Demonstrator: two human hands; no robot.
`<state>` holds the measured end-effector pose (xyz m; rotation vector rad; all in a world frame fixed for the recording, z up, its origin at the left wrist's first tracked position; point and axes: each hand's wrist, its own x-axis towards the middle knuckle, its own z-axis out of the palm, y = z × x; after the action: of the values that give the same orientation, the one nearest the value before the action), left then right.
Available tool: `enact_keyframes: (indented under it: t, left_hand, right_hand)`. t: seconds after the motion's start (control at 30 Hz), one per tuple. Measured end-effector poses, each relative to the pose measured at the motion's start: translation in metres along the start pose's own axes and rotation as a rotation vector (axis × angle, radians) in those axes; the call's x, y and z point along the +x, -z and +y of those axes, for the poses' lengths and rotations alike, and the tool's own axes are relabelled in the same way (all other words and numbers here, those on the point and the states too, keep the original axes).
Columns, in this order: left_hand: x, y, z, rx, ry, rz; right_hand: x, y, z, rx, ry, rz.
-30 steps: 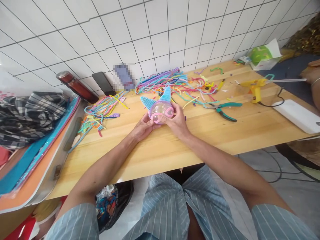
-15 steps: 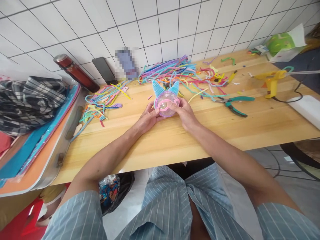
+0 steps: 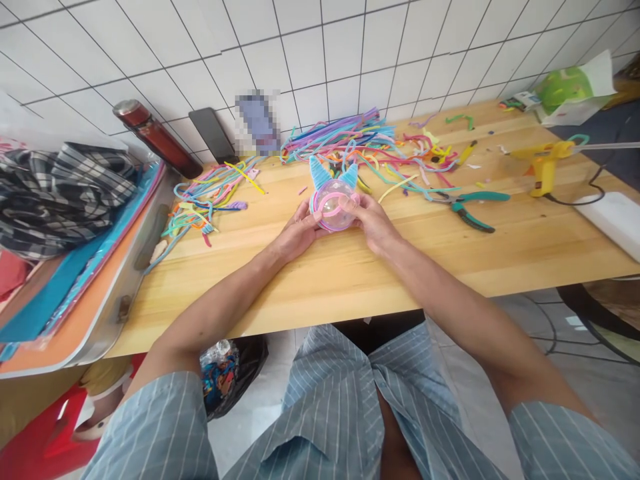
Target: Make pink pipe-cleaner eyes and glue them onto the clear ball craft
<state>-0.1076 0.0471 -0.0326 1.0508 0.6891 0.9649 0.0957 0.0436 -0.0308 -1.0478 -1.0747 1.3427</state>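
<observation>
Between my two hands is a clear round ball [image 3: 332, 212] with a pink and lilac rim and two pointed blue ears [image 3: 319, 172] at its top. A pink pipe cleaner [image 3: 325, 199] curves across its front. My left hand [image 3: 300, 230] grips the ball's lower left edge, thumb in front and fingers behind. On the other side my right hand [image 3: 374, 223] holds the right edge, its thumb pressing the pink strip against the ball. The ball is just above the wooden table [image 3: 280, 293], tilted toward me. The fingertips behind it are hidden.
Loose pipe cleaners [image 3: 335, 137] lie along the wall, with another tangle [image 3: 200, 207] at left. Teal-handled pliers [image 3: 473, 203] and a yellow glue gun [image 3: 545, 167] are at right. A red flask [image 3: 157, 137] and a dark phone [image 3: 213, 133] lean at the back left.
The ball has turned slightly in my hands, and its left ear looks more upright. My right thumb has shifted a little along the pink strip. The view has moved slightly.
</observation>
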Motion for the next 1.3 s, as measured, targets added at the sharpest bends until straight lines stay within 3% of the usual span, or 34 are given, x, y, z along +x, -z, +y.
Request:
enact_keyframes:
  t: [0.37, 0.87, 1.13, 1.3]
  left_hand:
    - [-0.003, 0.004, 0.0, -0.018, 0.015, -0.006]
    - [-0.005, 0.001, -0.007, -0.005, -0.013, 0.015]
    - [-0.003, -0.01, -0.023, 0.072, -0.257, 0.082]
    - [-0.003, -0.012, -0.024, 0.082, -0.278, 0.066]
  right_hand:
    - [-0.008, 0.001, -0.007, 0.046, -0.105, -0.004]
    - [-0.013, 0.007, -0.012, 0.024, -0.134, -0.05]
    - [-0.021, 0.014, -0.023, -0.015, -0.116, -0.112]
    - [-0.024, 0.018, -0.023, -0.089, -0.136, -0.125]
